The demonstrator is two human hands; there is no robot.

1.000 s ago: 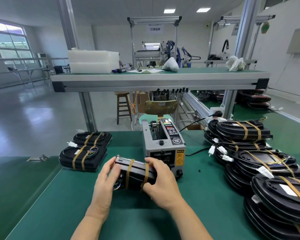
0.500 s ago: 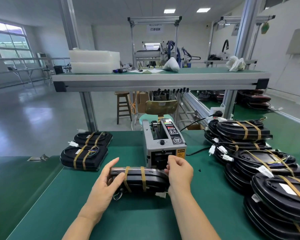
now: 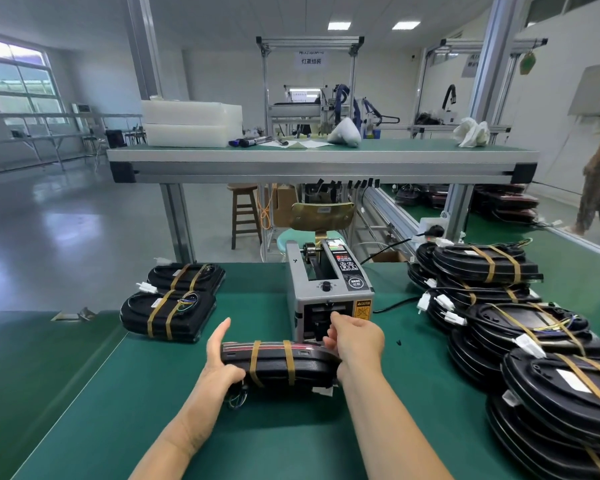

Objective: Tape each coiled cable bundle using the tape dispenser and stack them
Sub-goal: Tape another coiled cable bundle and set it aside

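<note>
Gripping the left end of the cable bundle [image 3: 281, 363] between thumb and upright fingers, the left hand [image 3: 222, 363] is steadying it on the green bench mat [image 3: 118, 393], just before the tape dispenser [image 3: 329, 289]. A raised shelf [image 3: 319, 161] is spanning the workshop hall beyond, with a heap of taped bundles [image 3: 499, 306] lying at right and a smaller stack [image 3: 168, 315] at left. The right hand [image 3: 357, 341] is reaching, fingers curled, at the dispenser's outlet; whether it is pinching tape cannot be told.

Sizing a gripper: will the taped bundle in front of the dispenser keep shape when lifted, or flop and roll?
Probably keeps shape: two tape bands cinch the cable bundle. Unlikely to roll; it looks flat and oblong. Its loose wire ends would likely dangle and snag.
</note>
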